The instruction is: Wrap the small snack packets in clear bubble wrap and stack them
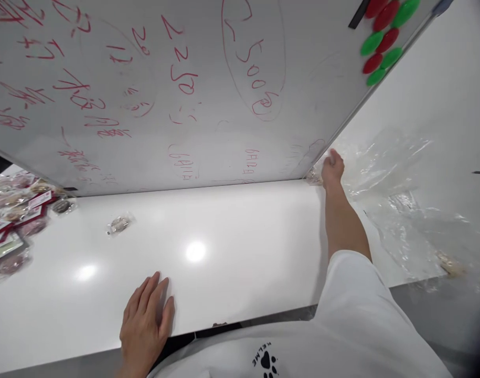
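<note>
My left hand (143, 320) lies flat on the white tabletop (232, 252) near its front edge, fingers stretched out and holding nothing. Far to the right, my right hand (333, 165) reaches to the lower corner of the whiteboard (208, 131), its fingers curled. Right beside those fingers is a small clear plastic packet (313, 176), partly hidden; whether it is in their grasp does not show. A small wrapped piece (119, 224) in clear film lies on the table, beyond my left hand.
Several wrapped packets (11, 210) with red-edged cards are heaped at the left. Clear plastic sheeting (405, 210) covers the right side, with a tan piece (452, 264) in it. Red and green magnets (385, 39) sit on the whiteboard's upper right, above the table's back.
</note>
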`<state>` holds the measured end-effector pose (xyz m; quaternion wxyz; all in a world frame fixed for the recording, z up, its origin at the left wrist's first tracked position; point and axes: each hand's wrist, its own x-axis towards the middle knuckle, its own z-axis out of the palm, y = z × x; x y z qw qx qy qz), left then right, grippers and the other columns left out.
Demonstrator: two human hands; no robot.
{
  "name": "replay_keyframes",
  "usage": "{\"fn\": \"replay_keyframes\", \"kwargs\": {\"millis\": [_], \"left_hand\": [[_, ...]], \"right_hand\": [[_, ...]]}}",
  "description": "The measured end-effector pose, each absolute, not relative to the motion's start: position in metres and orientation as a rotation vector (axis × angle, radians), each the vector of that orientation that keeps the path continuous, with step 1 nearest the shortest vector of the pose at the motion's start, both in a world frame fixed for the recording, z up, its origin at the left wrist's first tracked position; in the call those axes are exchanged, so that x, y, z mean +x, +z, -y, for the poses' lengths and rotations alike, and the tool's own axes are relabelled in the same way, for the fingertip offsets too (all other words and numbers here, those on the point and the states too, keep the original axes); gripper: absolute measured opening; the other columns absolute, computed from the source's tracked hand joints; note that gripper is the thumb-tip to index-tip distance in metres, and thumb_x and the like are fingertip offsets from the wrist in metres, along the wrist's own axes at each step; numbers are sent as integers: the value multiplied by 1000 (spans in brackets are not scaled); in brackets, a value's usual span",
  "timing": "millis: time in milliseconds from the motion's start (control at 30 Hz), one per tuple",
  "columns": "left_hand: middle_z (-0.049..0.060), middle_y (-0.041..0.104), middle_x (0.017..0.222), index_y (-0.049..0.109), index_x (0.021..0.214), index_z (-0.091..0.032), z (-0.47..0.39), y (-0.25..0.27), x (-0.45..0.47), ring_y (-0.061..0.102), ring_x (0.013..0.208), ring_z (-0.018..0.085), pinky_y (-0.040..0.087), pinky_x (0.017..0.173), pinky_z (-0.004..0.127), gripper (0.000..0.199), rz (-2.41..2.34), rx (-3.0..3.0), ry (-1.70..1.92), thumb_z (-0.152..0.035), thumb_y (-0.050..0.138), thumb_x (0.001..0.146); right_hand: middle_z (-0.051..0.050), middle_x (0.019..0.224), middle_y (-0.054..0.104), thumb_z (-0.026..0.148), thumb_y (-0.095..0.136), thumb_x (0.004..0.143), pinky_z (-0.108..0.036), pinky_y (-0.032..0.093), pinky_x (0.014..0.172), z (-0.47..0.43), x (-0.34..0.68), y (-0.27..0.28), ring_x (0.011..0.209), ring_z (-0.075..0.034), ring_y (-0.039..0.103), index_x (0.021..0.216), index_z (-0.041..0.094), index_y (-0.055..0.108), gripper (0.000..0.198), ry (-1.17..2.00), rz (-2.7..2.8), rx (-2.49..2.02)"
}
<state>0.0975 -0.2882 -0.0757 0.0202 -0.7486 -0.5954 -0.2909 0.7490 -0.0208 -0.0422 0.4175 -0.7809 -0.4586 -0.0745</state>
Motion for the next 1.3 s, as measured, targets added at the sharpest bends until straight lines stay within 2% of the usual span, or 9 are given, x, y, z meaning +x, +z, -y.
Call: {"fn": "replay_keyframes", "kwargs": {"millis": [167, 400, 467, 567, 833, 1033, 1167, 1233, 1300], "left_hand": [[2, 58, 145, 49, 145, -39, 289, -73, 98, 54, 132, 33, 43, 109, 55, 59, 1844, -2327, -903, -27, 60, 88], [6, 58, 144, 50, 144, -36, 286, -75, 96, 51, 135, 35, 45, 106, 56, 56, 1826, -2351, -875, -27, 61, 89], [7, 58, 144, 52, 142, -35, 285, -74, 96, 51, 136, 35, 45, 106, 57, 55, 1828, -2355, -888, -27, 61, 88], [8, 59, 143, 55, 138, -33, 284, -72, 95, 51, 136, 35, 43, 108, 57, 51, 1807, -2391, -915, -26, 62, 88], [12, 54, 146, 60, 129, -24, 284, -62, 92, 43, 141, 33, 33, 116, 58, 37, 1981, -2523, -1009, -36, 56, 94], [12, 49, 149, 52, 138, -26, 277, -1, 91, 46, 140, 27, 44, 110, 47, 42, 1909, -2656, -1423, -41, 50, 99], [9, 46, 154, 57, 135, -28, 242, 3, 91, 36, 147, 27, 31, 120, 51, 39, 1450, -3038, -922, -42, 49, 99], [10, 41, 158, 58, 136, -27, 213, -12, 82, 24, 152, 35, 15, 122, 62, 44, 1541, -3005, -582, -44, 54, 96], [10, 37, 161, 52, 143, -27, 183, -27, 68, 21, 153, 36, 13, 120, 66, 50, 1735, -2944, -346, -45, 51, 97]], "right_hand": [[-17, 125, 65, 21, 44, 93, -54, 36, 106, 16, 724, -35, 122, -30, 55, 121, 16, 66, 37, -51, 1244, -2297], [-24, 156, 38, 28, 55, 89, -61, -2, 115, 178, 743, -43, 149, -36, 15, 140, 15, 58, 53, -634, 683, -2423], [-32, 159, 26, 37, 61, 86, -68, 2, 111, 242, 747, -55, 149, -44, 11, 146, 10, 51, 67, -445, 464, -2529], [-35, 145, 44, 37, 45, 94, -66, 22, 108, 308, 732, -72, 140, -44, 36, 138, 9, 59, 54, -119, 534, -2576], [-17, 155, 43, 30, 37, 98, -62, 31, 112, 311, 518, -96, 146, -36, 33, 141, 18, 57, 49, -16, 1216, -2444], [-7, 160, 39, 25, 39, 101, -54, 34, 114, 284, 299, -73, 149, -31, 32, 148, 31, 50, 49, 248, 2167, -1754], [-10, 160, 37, 29, 50, 99, -52, 30, 118, 292, 239, -58, 150, -32, 29, 149, 26, 48, 51, 356, 2437, -1438], [-12, 161, 34, 36, 51, 99, -53, 28, 119, 303, 240, -57, 151, -32, 26, 152, 25, 45, 54, 374, 2463, -1439], [-13, 165, 26, 42, 47, 101, -52, 28, 119, 318, 253, -57, 153, -30, 20, 155, 25, 40, 57, 373, 2462, -1497]]}}
